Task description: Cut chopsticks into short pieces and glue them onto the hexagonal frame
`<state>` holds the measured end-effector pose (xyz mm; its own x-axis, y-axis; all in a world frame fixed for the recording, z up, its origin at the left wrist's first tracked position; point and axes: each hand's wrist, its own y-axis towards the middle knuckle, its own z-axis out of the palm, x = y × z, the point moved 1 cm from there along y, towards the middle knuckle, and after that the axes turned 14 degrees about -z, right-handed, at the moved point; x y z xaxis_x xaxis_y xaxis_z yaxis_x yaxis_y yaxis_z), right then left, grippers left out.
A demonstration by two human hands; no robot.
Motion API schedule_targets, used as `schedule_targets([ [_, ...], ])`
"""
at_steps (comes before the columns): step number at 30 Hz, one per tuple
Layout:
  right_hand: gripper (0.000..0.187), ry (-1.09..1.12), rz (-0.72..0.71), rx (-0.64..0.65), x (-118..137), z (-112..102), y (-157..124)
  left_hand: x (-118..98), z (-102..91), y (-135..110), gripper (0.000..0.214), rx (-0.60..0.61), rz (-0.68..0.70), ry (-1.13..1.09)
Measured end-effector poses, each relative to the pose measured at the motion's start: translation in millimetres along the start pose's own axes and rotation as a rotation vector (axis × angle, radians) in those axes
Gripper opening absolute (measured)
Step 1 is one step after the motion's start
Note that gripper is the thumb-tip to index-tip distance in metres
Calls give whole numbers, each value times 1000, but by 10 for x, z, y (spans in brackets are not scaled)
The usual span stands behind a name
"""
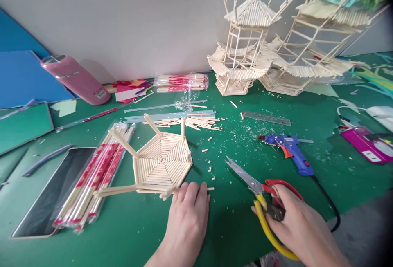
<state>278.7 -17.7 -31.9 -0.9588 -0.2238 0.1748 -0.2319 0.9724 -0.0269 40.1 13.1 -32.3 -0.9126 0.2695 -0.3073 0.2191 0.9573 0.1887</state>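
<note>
My left hand (188, 214) is closed beside the near right edge of a many-sided base (162, 160) built from thin wooden sticks. The pale end of a wooden stick (210, 188) pokes out past its fingertips; the rest is hidden under the fingers. Stick posts rise from several corners of the base, and one leans out to the left. In my right hand (291, 218) is a pair of scissors (248, 179) with red and yellow handles. Their blades are slightly parted, pointing up and left, with nothing between them.
A blue glue gun (287, 146) lies at right, near a clear ruler (267, 117). Loose sticks (199, 122) and cut bits lie mid-table. Wrapped stick packs (95, 173) overlap a phone (52, 193). Behind are a stick pavilion (245, 54), a larger tower (319, 38) and a pink bottle (76, 81).
</note>
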Motion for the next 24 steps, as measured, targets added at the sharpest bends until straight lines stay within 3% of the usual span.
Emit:
schedule_targets([
  [6, 32, -10, -6, -15, 12, -1, 1, 90, 23, -53, 26, 51, 59, 63],
  [13, 23, 38, 34, 1, 16, -24, 9, 52, 3, 12, 23, 100, 21, 65],
  [24, 28, 187, 109, 120, 64, -146, 18, -15, 19, 13, 21, 115, 0, 40],
])
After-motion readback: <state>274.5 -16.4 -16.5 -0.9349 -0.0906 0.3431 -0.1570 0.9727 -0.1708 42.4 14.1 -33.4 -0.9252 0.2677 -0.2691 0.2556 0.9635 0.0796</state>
